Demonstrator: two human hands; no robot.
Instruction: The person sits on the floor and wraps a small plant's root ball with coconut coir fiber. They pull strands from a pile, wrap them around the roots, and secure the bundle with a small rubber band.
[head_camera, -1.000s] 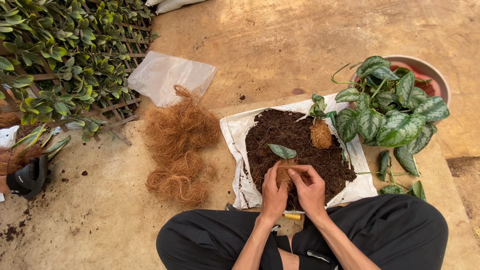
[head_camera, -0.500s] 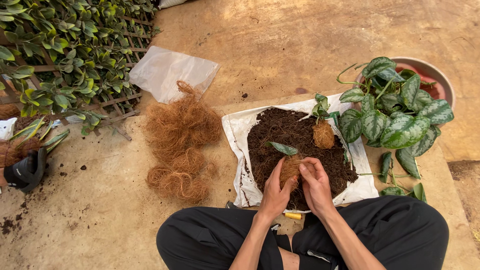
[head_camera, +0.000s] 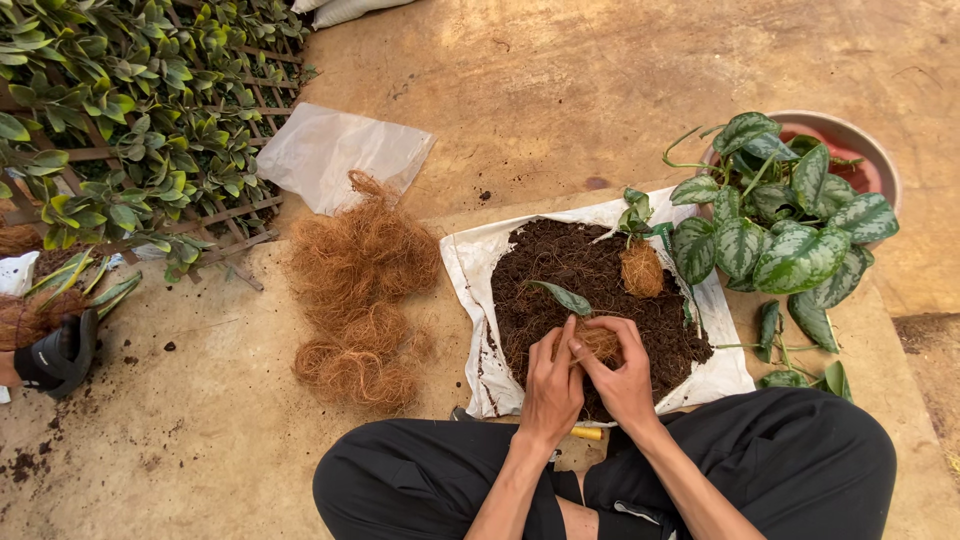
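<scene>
A wide concrete floor (head_camera: 640, 90) was seen from above, tan and scattered with dark crumbs of soil. Along the upper left, a bed of small green-leaved plants (head_camera: 110, 110) was spread over a wooden lattice. The black trousers (head_camera: 760, 470) of the seated, cross-legged person filled the lower edge. A white sack sheet (head_camera: 470, 260) was laid flat in front of the knees, and a mound of dark potting soil (head_camera: 570, 270) was heaped on it. At the right, a reddish basin (head_camera: 860, 150) was crowded with silver-patterned pothos leaves (head_camera: 790, 240), some trailing onto the floor. A loose pile of coconut fibre (head_camera: 360, 290) lay left of the sheet, with a crumpled clear plastic bag (head_camera: 340, 150) beyond it. On the soil's far edge a finished fibre-wrapped cutting (head_camera: 640, 262) was set upright.

Over the near side of the soil, a small fibre ball (head_camera: 600, 342) with a single green leaf (head_camera: 562, 296) rising from it was held between both hands. The left hand (head_camera: 552, 385) was closed around its left side, and the right hand (head_camera: 620, 375) was curled over its right, fingers pressed into the fibre. At the far left edge, another person's black-gloved hand (head_camera: 55, 355) was partly visible.
</scene>
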